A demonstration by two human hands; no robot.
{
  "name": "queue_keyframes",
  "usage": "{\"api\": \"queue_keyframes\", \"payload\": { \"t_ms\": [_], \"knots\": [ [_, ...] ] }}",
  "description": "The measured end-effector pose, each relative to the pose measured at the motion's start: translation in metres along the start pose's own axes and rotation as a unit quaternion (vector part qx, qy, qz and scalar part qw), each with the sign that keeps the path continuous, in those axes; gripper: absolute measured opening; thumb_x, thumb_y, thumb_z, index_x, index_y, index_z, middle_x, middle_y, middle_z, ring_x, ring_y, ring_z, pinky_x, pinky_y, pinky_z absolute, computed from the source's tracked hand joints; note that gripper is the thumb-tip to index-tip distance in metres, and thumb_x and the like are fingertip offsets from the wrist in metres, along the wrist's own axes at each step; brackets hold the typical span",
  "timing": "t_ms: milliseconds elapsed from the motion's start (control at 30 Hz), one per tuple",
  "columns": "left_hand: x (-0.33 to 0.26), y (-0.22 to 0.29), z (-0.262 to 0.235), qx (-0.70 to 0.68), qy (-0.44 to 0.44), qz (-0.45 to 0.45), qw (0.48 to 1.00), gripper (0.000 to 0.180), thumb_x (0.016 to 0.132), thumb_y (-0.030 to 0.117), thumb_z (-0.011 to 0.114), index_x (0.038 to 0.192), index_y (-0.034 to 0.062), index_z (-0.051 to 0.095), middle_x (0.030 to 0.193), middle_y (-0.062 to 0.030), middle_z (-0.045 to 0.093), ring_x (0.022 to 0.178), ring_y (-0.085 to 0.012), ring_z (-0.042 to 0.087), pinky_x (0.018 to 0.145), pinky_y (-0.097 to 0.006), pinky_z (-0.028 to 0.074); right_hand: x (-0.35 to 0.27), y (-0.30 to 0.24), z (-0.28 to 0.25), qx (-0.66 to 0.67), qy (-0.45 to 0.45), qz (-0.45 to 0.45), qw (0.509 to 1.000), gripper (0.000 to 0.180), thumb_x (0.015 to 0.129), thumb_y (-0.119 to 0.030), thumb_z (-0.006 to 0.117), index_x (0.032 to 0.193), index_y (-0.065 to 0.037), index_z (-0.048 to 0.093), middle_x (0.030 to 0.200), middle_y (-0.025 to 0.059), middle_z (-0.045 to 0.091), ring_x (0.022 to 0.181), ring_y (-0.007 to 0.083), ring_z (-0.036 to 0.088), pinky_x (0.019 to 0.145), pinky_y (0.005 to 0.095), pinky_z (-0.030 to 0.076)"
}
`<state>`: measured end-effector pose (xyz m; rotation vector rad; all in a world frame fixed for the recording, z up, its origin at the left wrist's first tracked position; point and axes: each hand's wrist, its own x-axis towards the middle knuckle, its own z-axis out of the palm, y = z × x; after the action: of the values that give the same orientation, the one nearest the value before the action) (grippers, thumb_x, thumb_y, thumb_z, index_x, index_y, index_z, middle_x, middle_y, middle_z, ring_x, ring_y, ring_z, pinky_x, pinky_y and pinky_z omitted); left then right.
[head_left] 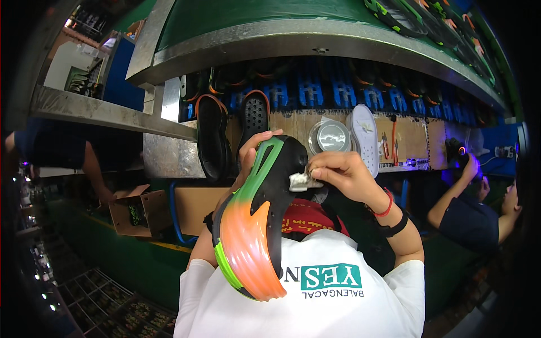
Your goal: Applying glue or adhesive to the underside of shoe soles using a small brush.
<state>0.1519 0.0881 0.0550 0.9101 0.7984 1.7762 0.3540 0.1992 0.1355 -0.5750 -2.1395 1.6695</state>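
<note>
My left hand (251,152) grips a black shoe sole (265,219) with a green and orange rim, held upright with its underside toward me. My right hand (341,172) pinches a small white cloth pad (301,181) and presses it against the sole's upper right edge. A red cord bracelet and a black band sit on my right wrist.
Two black soles (213,138) lean against the cardboard-lined bench behind. A round clear tin (329,137) and a white insole (365,138) stand beside them. An open cardboard box (138,211) lies at left. A person (479,208) in dark clothes works at right. A green conveyor (293,22) runs overhead.
</note>
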Motion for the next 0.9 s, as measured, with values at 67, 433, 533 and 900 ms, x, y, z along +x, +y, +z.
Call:
{"api": "queue_keyframes", "payload": {
  "t_ms": [67,433,533,900],
  "knots": [
    [-0.001,-0.004,-0.001,-0.005,-0.007,0.024,1.000,0.059,0.099,0.051,0.021,0.130,0.0053,0.042,0.133,-0.0290,0.043,0.112,-0.0340,0.055,0.096,-0.044,0.046,0.000,-0.001,-0.003,-0.004,0.024,0.009,1.000,0.012,0.085,-0.008,0.065,0.088,0.003,0.067,0.086,0.0113,0.067,0.074,0.0238,0.065,0.065,0.0291,0.049],
    [-0.005,0.017,0.017,-0.100,0.028,-0.050,0.993,0.059,0.100,0.052,0.022,0.130,0.0061,0.043,0.134,-0.0267,0.045,0.113,-0.0341,0.056,0.097,-0.044,0.046,-0.001,0.000,-0.007,-0.311,0.081,-0.116,0.940,0.010,0.077,-0.005,0.069,0.087,-0.003,0.066,0.089,0.0118,0.065,0.078,0.0306,0.064,0.066,0.0378,0.052],
    [-0.006,0.018,0.015,-0.137,0.036,-0.069,0.987,0.060,0.099,0.053,0.022,0.130,0.0063,0.043,0.135,-0.0271,0.045,0.114,-0.0343,0.055,0.098,-0.045,0.046,0.000,0.004,-0.010,-0.319,0.102,-0.146,0.931,0.012,0.076,-0.005,0.070,0.088,-0.003,0.066,0.090,0.0116,0.065,0.078,0.0303,0.063,0.065,0.0377,0.051],
    [0.000,0.037,0.024,-0.272,0.030,-0.124,0.954,0.053,0.100,0.049,0.026,0.129,0.0073,0.044,0.130,-0.0203,0.052,0.110,-0.0272,0.058,0.095,-0.041,0.048,0.006,0.001,-0.016,-0.318,0.126,-0.176,0.923,0.015,0.075,-0.001,0.070,0.088,-0.002,0.064,0.091,0.0101,0.063,0.075,0.0279,0.060,0.064,0.0353,0.049]
  ]
}}
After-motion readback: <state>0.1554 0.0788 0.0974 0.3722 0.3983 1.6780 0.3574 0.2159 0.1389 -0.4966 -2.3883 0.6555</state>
